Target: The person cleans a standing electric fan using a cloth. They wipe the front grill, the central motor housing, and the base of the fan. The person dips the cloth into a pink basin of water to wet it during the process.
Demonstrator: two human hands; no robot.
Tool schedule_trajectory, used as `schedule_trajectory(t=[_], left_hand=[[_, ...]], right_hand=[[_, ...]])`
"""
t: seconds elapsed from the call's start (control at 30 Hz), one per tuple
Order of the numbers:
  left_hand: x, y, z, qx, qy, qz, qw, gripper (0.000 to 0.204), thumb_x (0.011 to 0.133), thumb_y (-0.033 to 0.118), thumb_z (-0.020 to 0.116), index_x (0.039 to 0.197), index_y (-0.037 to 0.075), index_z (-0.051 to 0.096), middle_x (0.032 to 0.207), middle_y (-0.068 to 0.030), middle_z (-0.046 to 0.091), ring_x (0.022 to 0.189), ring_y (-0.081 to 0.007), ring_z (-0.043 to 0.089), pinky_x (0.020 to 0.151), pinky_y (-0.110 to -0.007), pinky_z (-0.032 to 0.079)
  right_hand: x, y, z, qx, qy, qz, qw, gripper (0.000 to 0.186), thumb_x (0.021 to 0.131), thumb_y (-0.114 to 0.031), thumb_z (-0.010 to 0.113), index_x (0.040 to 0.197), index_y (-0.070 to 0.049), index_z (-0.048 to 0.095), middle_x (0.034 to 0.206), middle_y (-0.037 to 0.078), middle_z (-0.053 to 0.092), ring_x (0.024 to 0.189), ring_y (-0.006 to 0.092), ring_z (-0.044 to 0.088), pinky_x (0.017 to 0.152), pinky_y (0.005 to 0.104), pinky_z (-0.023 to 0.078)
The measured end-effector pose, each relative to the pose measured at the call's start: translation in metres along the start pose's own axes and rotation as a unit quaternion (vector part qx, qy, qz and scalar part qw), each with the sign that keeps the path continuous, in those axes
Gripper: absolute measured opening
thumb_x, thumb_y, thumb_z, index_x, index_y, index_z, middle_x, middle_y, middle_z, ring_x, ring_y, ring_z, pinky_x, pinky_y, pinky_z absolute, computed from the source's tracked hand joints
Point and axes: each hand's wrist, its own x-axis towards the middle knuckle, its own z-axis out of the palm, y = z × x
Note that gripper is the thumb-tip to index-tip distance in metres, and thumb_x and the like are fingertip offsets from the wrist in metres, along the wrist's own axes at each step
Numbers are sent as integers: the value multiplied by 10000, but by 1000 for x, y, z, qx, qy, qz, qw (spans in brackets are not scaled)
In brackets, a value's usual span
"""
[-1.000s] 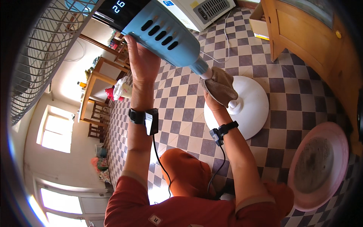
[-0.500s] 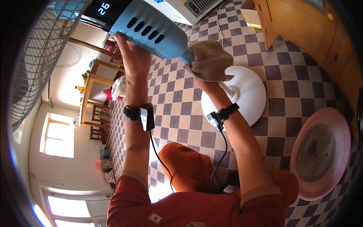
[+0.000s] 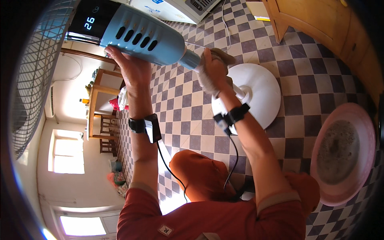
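Note:
A standing fan has a blue motor housing (image 3: 146, 34) with a lit black display panel, dark vent slots and a wire grille (image 3: 40, 76) at the left. My left hand (image 3: 135, 69) grips the housing from its near side, the thumb resting on its edge and most of the fingers hidden. My right hand (image 3: 215, 71) is closed round the neck below the housing with a greyish-brown cloth (image 3: 207, 84) bunched in it. Part of the cloth hangs past the far side of the hand. Beyond it, the fan's white pole runs down to a round white base (image 3: 266, 92) on the floor.
A pink basin (image 3: 370, 160) of cloudy, sudsy water sits on the checkered floor at the right. A wooden cabinet (image 3: 312, 24) stands far right, a white appliance (image 3: 172, 10) at the back. A table (image 3: 93, 96) and chairs are off to the left.
My right hand has turned over and come round the neck, bunching the cloth that had hung spread over it. In the picture, the fan head and left hand sit slightly further left.

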Motion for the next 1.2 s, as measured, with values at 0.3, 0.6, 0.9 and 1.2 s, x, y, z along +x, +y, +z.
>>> schedule_trajectory(t=[0.3, 0.6, 0.9, 1.2], left_hand=[[4, 3, -4, -51, 33, -38, 997, 782, 851, 697, 397, 1366, 110, 374, 1342, -61, 457, 1238, -249, 427, 1041, -448, 343], [0, 1, -2, -76, -56, -30, 995, 677, 961, 549, 297, 1405, 40, 272, 1399, -111, 389, 1277, -246, 383, 1099, -428, 266], [-10, 62, 2, 129, 139, 207, 960, 609, 965, 453, 368, 1384, 13, 318, 1353, -184, 431, 1297, -286, 382, 1103, -438, 272], [-21, 124, 33, -47, 80, 303, 949, 283, 996, 171, 371, 1182, -9, 487, 1095, -166, 593, 1000, -276, 611, 888, -438, 501]], right_hand=[[18, 59, 0, 7, 62, 77, 995, 422, 962, -385, 414, 945, 3, 579, 798, 215, 636, 756, 363, 633, 635, 433, 485], [4, 62, -55, 307, 69, 192, 930, 481, 957, -545, 359, 1042, -116, 561, 899, -2, 606, 822, 168, 593, 772, 262, 464], [-26, -226, -37, 508, -138, 27, 850, 508, 914, -424, 436, 1264, -59, 474, 1257, 92, 528, 1157, 257, 497, 1007, 394, 373], [-44, -298, 6, 403, -177, -121, 890, 216, 886, -64, 518, 1065, 34, 588, 996, 97, 631, 872, 192, 630, 791, 319, 521]])
